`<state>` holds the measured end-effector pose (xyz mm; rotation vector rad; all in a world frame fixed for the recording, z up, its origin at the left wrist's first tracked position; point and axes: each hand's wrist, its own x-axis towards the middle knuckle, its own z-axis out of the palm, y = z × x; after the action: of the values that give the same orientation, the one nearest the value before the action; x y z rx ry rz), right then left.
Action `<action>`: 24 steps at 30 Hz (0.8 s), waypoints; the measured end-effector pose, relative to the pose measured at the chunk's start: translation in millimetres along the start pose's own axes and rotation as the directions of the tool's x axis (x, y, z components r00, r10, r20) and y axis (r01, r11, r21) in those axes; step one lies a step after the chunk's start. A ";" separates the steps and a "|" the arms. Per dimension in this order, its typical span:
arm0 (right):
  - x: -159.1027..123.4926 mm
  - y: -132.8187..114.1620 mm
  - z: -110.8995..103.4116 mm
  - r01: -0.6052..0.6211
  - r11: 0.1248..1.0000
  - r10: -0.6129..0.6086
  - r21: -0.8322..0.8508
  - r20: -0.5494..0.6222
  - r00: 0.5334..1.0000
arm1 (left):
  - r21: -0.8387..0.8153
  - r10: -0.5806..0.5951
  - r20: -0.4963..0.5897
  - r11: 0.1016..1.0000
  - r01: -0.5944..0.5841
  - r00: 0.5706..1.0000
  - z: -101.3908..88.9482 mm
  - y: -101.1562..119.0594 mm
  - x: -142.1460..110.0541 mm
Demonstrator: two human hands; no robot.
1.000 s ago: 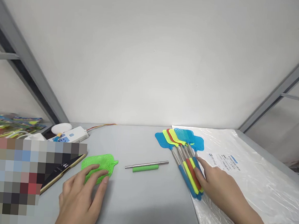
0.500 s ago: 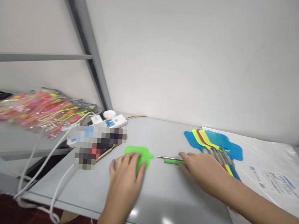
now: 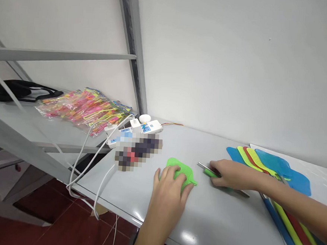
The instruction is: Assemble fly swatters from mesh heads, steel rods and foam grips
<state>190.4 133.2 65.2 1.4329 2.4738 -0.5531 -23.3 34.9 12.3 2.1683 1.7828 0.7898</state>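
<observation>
Fingers (image 3: 214, 173) pinch green-handled rod (image 3: 210, 173); left hand (image 3: 173, 186) covers swatter head (image 3: 186, 171).

Perforated green plastic swatter head (image 3: 183, 171), shiny metal rod (image 3: 202, 166), glossy grey table (image 3: 223, 223)

The left hand (image 3: 171, 186) lies flat on a green mesh head (image 3: 184, 170) on the table (image 3: 148, 181). The right hand (image 3: 228, 173) grips a green handle (image 3: 210, 173) with a metal rod. Assembled swatters (image 3: 272, 165) lie just right.

One head-worn view — looking forward and down, close over the surface (image 3: 223, 223), facing the wall (image 3: 226, 67).
</observation>
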 end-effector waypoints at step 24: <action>-86.4 -92.2 9.8 0.339 0.507 0.108 0.792 -0.449 0.887 | -0.970 -0.256 0.105 0.188 0.156 0.961 25.7 56.2 -59.6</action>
<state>153.2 19.9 108.0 1.8535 2.7731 -1.9323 30.5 -31.3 3.1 0.9585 0.9515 1.4154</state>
